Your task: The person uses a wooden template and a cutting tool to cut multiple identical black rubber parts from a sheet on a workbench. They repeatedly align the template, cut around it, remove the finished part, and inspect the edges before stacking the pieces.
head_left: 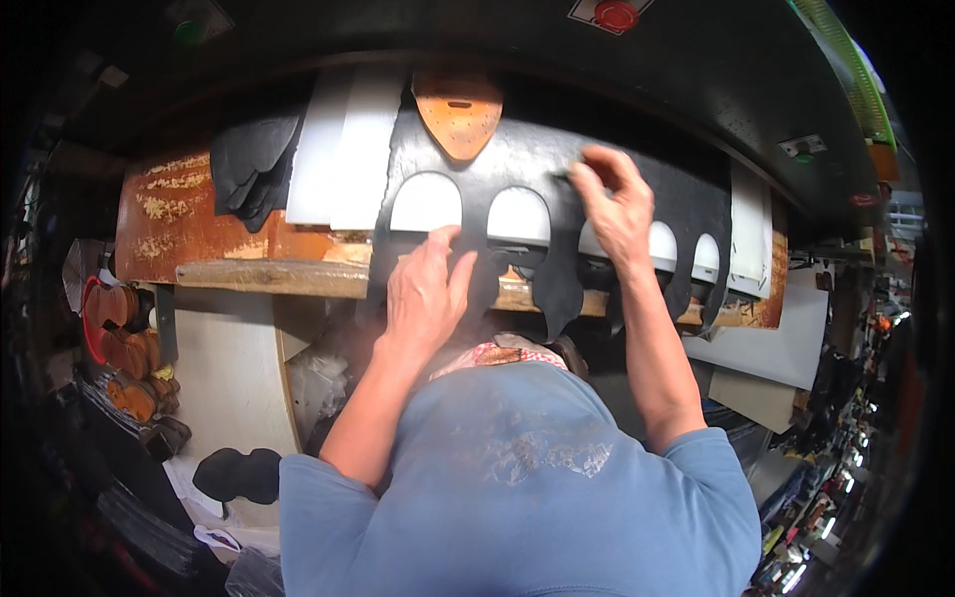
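Observation:
A black sheet of leather-like material (517, 159) lies across the bench, with several rounded cut-outs along its near edge and strips hanging over the front. My left hand (426, 284) is at that edge, its fingers stretched out and thumb apart, fingertips by the leftmost cut-out. Over the sheet, to the right, my right hand (619, 204) has its fingers curled toward the thumb. A small dark blur shows at its fingertips; what it is cannot be made out. An orange-brown cutting die (460, 114), shield-shaped with small holes and a slot, lies on the sheet's far part.
Cut black pieces (254, 159) are stacked at the left beside white boards (343, 149). A dark machine beam (448, 35) with a red button (615, 14) spans the far side. Orange-brown shapes (127, 343) stand at far left; a black cut piece (237, 475) lies below.

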Demonstrator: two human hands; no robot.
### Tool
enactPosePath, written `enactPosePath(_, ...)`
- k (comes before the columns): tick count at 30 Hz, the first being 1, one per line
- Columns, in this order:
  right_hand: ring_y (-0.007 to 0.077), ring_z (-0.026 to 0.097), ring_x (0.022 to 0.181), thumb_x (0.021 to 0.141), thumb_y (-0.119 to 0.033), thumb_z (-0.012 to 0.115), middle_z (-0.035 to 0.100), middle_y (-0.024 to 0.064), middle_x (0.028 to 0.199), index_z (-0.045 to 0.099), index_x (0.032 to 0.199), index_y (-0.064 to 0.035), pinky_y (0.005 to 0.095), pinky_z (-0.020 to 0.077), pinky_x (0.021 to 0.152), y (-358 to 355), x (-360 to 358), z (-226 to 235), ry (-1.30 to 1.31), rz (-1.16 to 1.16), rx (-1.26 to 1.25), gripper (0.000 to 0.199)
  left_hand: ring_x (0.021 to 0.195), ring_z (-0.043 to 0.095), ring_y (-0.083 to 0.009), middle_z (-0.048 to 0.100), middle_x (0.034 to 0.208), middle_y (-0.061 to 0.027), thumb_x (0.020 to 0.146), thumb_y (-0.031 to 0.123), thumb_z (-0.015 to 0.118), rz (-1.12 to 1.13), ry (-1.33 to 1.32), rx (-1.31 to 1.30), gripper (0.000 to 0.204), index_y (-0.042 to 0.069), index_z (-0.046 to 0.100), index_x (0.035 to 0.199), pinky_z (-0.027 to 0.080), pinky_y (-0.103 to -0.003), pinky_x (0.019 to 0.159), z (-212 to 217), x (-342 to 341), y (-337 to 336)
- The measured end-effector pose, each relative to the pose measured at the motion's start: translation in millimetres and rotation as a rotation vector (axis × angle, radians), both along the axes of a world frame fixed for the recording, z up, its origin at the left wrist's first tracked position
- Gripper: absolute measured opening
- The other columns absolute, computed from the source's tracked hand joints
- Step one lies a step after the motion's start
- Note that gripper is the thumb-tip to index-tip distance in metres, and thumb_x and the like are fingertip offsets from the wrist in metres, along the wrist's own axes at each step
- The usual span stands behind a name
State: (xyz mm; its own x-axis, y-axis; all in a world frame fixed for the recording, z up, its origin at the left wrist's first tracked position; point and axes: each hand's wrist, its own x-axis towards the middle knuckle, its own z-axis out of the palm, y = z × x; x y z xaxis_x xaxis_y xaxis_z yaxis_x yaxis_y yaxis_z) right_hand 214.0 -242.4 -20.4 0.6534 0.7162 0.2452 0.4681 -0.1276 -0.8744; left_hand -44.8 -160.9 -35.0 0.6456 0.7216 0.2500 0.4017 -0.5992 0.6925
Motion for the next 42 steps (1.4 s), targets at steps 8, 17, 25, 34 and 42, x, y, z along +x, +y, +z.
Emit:
enactPosePath(8, 0.0538, 0.048, 0.126, 0.067, -0.045, 0.089, 0.042, 0.0380, 0.142, 0.050, 0.148, 0.0078, 0.0584, 0.0461, 0.107, 157.7, -43.0, 7.3, -0.503, 0.136, -0.243, 0.104, 0.127, 0.064, -0.0408, 0.067, 0.134, -0.0263, 0.100, -0.002, 0.058, 0.081, -0.133, 0.057, 0.037, -0.003, 0.063, 0.137, 0.051, -0.046, 0.107, 23.2, 45.4, 119.7)
enactPosePath(17, 0.0454, 0.050, 0.139, 0.065, -0.031, 0.087, 0.035, 0.0330, 0.160, 0.063, 0.144, -0.0057, 0.0483, 0.0469, 0.115, 145.6, -16.4, 10.1, -0.006, 0.145, -0.160, 0.087, 0.146, 0.050, -0.0412, 0.060, 0.148, -0.0237, 0.096, 0.001, 0.064, 0.019, 0.088, 0.327, 0.041, -0.005, 0.065, 0.136, 0.040, -0.052, 0.120, -12.3, 59.2, 139.0)
enactPosePath(25, 0.0273, 0.059, 0.132, 0.069, -0.031, 0.081, 0.062, 0.0181, 0.142, 0.055, 0.151, -0.0006, 0.0383, 0.0420, 0.116, 89.9, 4.3, 38.5, 0.797, 0.217, 0.161, 0.092, 0.151, 0.041, -0.0454, 0.055, 0.151, -0.0300, 0.098, 0.028, 0.074, -0.059, -0.051, 0.155, 0.054, -0.008, 0.065, 0.136, 0.035, -0.052, 0.123, 33.7, 74.5, 113.0)
enactPosePath(34, 0.0256, 0.055, 0.135, 0.075, -0.028, 0.080, 0.057, 0.0193, 0.149, 0.052, 0.153, 0.0001, 0.0378, 0.0409, 0.115, 82.5, 5.2, 22.1, 0.869, 0.254, 0.274, 0.087, 0.098, 0.078, -0.0211, 0.078, 0.108, -0.0179, 0.104, 0.012, 0.067, -0.194, -0.279, -0.607, 0.031, 0.001, 0.071, 0.133, 0.062, -0.035, 0.088, 23.9, 97.5, 76.5)
enactPosePath(42, 0.0181, 0.064, 0.119, 0.076, -0.030, 0.076, 0.063, 0.0132, 0.137, 0.050, 0.153, 0.0012, 0.0282, 0.0496, 0.104, 80.4, 14.4, 13.3, 0.995, 0.257, 0.347, 0.088, 0.077, 0.076, -0.0200, 0.070, 0.096, -0.0084, 0.113, 0.016, 0.054, 0.319, -0.416, -0.638, 0.028, -0.008, 0.067, 0.113, 0.064, -0.029, 0.068, 18.6, 32.5, 130.2)
